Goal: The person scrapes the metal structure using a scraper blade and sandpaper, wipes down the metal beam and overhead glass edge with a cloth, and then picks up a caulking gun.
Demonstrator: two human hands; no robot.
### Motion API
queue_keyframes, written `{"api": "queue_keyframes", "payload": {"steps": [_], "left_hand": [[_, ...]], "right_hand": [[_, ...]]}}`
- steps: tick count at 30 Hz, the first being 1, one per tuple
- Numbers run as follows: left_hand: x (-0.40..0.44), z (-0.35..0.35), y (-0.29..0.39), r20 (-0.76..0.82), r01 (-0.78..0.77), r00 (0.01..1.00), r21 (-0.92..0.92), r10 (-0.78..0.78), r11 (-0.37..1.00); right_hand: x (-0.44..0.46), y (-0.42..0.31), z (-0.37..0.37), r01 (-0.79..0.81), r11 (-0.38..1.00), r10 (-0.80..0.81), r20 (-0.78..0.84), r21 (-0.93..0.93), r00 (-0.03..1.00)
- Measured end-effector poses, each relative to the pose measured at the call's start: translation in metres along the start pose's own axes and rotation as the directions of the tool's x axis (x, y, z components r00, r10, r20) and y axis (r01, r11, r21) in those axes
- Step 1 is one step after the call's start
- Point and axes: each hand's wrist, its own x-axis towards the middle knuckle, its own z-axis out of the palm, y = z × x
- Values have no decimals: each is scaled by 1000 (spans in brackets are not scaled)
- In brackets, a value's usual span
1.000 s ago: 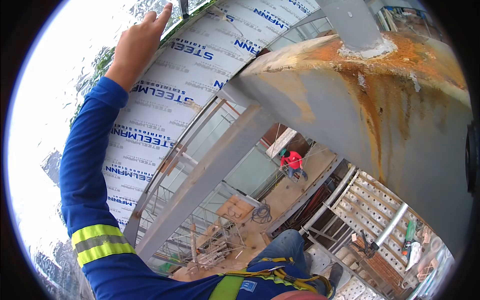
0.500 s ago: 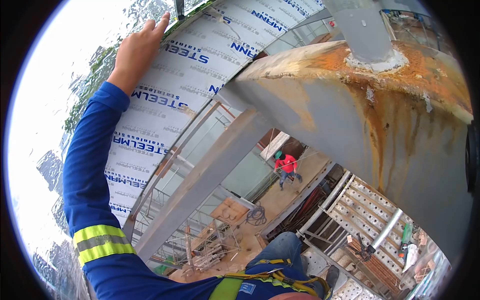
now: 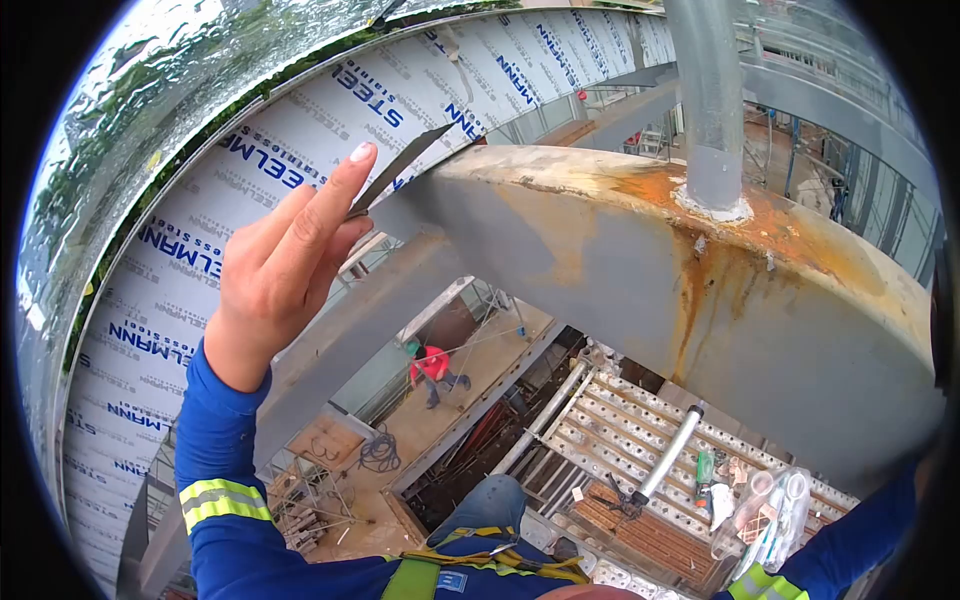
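Observation:
My left hand [image 3: 285, 265] is raised at the left of the view, its fingers closed on a thin, dark, flat blade [image 3: 400, 168]. The blade points up and right, in front of the printed white sheeting [image 3: 290, 130]; any handle is hidden by the fingers. Right of its tip lies the curved grey steel beam [image 3: 600, 260], rust-stained along its top around the base of a grey post [image 3: 712, 130]. Of my right arm only the blue sleeve [image 3: 850, 535] shows at the lower right; the hand is outside the picture or behind the beam.
Far below, a person in a red top [image 3: 432, 365] and green helmet is on a walkway. Perforated scaffold planks [image 3: 640, 420] below the beam hold a grey tube [image 3: 672, 455], a green bottle [image 3: 705, 466] and clear plastic bags [image 3: 775, 515]. Wet glass [image 3: 110, 130] curves along the left.
My left hand has come down from the sheeting's upper edge toward the beam, bringing the blade into fuller view. The camera has turned right, and my right sleeve now shows.

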Motion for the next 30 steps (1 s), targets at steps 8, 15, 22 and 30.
{"api": "queue_keyframes", "payload": {"steps": [8,15,22,30], "left_hand": [[-53,133,105,447,212,539,-892,-714,-399],[-9,148,236,520,15,648,-739,-556,-673],[-9,111,324,529,366,848,-638,-40,-677],[14,112,341,478,435,865,-563,152,-703]], "right_hand": [[27,57,20,-65,996,66,-12,64,998],[-53,-49,4,361,914,-109,-743,187,661],[-261,-124,80,-39,491,362,-163,870,918],[-298,-119,113,-377,-139,482,395,916,782]]}}
